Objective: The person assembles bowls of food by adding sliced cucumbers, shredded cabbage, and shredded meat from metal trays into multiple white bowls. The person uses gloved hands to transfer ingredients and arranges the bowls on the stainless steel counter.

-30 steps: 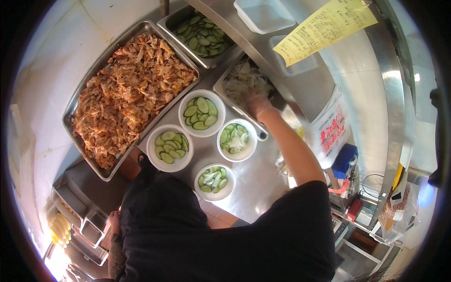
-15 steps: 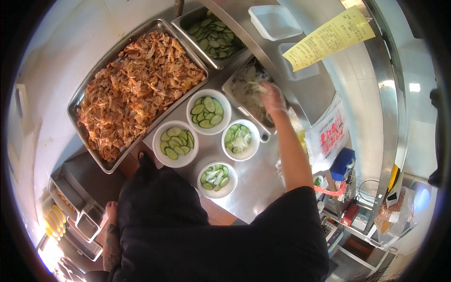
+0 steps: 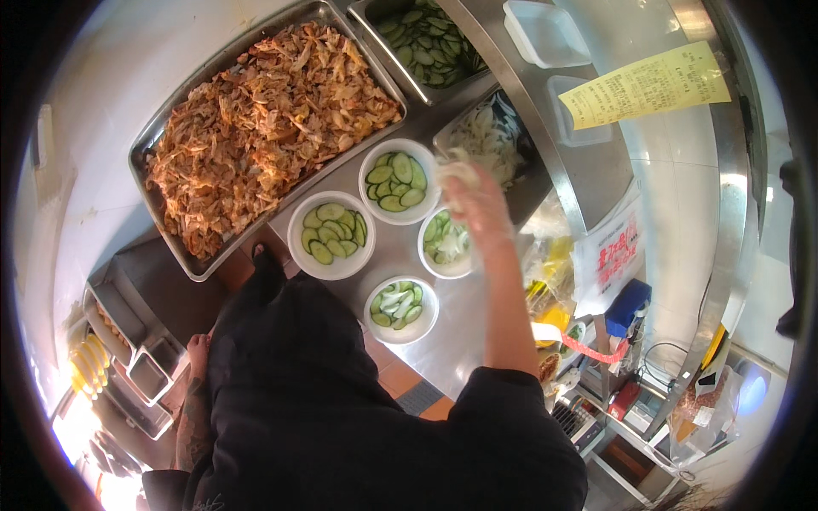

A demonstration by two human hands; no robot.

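Above steel worktop [image 3: 464, 317], beneath right hand [image 3: 487, 209], grasps onion strips [image 3: 449, 169] there — probably light, slippery, best pinched mid-clump; cannot tell left hand [image 3: 198, 347] state.

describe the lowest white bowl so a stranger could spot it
Beside the metal tray of shredded meat stand four white bowls. Pick the lowest in view: only it has pale strips on cucumber yet sits clear of the right hand.

Up and rightward of the right hand [image 3: 475, 204], a yellow paper slip [image 3: 648, 85] carries rows of dark print (too small to make out). Right of the hand and lower, a white bag [image 3: 609, 255] bears large red characters under a smaller dark line, all blurred.
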